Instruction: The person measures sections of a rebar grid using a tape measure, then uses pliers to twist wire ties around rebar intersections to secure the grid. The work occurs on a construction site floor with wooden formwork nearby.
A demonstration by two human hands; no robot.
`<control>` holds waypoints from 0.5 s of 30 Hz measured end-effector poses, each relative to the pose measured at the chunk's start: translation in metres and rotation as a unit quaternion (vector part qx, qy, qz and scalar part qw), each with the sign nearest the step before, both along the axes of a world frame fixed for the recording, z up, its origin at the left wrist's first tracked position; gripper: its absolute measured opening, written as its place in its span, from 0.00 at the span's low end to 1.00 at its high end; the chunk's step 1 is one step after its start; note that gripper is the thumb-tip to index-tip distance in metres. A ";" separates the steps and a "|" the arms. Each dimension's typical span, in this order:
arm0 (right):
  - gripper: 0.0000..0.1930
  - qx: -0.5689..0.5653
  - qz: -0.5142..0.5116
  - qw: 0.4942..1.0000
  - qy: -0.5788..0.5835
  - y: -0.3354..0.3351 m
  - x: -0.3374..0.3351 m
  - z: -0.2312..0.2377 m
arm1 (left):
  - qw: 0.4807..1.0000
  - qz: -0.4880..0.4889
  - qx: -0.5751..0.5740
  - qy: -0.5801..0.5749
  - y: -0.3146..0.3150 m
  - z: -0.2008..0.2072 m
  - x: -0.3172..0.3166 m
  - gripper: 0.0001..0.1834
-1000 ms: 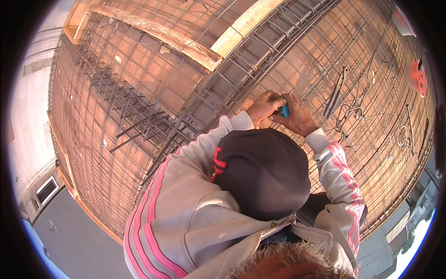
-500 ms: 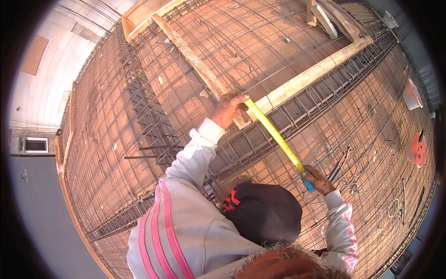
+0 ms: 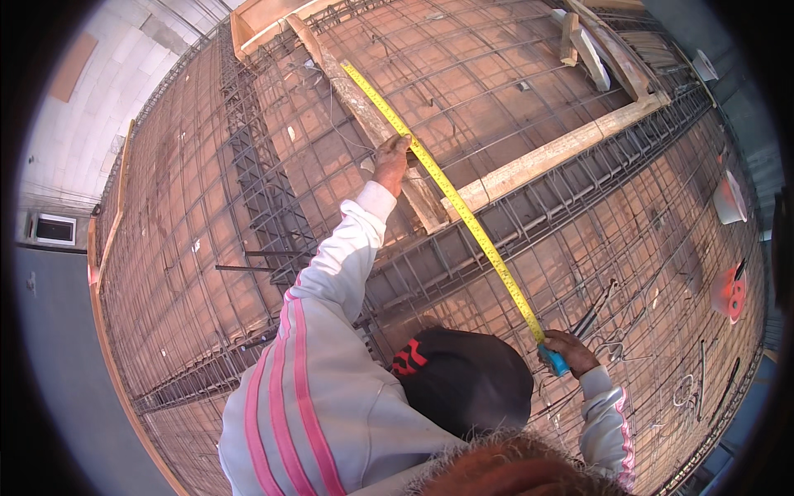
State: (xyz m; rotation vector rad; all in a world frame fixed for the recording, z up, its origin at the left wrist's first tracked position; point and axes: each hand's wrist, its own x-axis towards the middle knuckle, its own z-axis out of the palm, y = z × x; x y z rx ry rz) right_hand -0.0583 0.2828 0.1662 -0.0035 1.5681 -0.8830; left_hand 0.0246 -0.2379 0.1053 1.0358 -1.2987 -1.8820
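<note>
A tape measure's yellow blade (image 3: pixel 472 226) stretches diagonally over wooden boards and steel bars. My left hand (image 3: pixel 391 164) is closed on the blade's edge, fingers pinched beside the plank, and the blade runs on past it to a free end at the far side. My right hand (image 3: pixel 574 353) is closed around the blue tape measure case (image 3: pixel 553 360), from which the blade comes out. Under the blade lie a wooden plank (image 3: pixel 351 103) and another timber board (image 3: pixel 558 155), which meet at a corner near my left hand.
A rebar mesh (image 3: pixel 198 223) covers brown formwork panels. A long reinforcement cage (image 3: pixel 571 198) runs beside the timber board. Pincers (image 3: pixel 594 310) lie near my right hand. A white bucket (image 3: pixel 729 198) and a red-and-white container (image 3: pixel 729 293) stand at the right. My dark-clad knee (image 3: pixel 463 380) is below.
More blade has come out of the case, and its free end now reaches far past my left hand. My left hand moved slightly away; my right hand shifted a little nearer.
</note>
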 end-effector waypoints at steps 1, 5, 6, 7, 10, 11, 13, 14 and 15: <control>0.23 -0.014 -0.001 1.000 -0.002 -0.016 -0.002 0.006 | 0.997 -0.076 0.011 0.003 0.040 0.001 -0.001 0.17; 0.20 -0.064 0.001 0.998 0.008 -0.075 -0.009 0.024 | 0.973 -0.219 0.070 -0.034 0.202 0.002 0.002 0.13; 0.20 -0.069 -0.001 0.998 0.013 -0.086 -0.011 0.025 | 0.968 -0.236 0.076 -0.024 0.232 0.003 0.007 0.13; 0.20 -0.072 -0.004 0.997 0.018 -0.093 -0.013 0.026 | 0.964 -0.257 0.071 0.003 0.249 0.002 0.007 0.12; 0.22 -0.084 -0.001 0.996 -0.005 -0.104 -0.015 0.021 | 0.957 -0.281 0.065 -0.038 0.252 -0.003 0.002 0.16; 0.23 -0.076 -0.005 0.997 -0.012 -0.103 -0.014 0.018 | 0.966 -0.251 0.042 -0.034 0.244 -0.004 -0.002 0.17; 0.23 -0.066 0.005 0.997 -0.026 -0.091 -0.011 0.012 | 0.975 -0.208 0.028 -0.070 0.211 -0.006 -0.017 0.17; 0.24 -0.060 0.009 0.997 -0.036 -0.082 -0.009 0.011 | 0.981 -0.171 -0.002 -0.089 0.187 -0.007 -0.022 0.16; 0.23 -0.052 0.017 0.997 -0.044 -0.070 -0.006 0.010 | 0.989 -0.135 -0.024 -0.054 0.157 -0.008 -0.029 0.15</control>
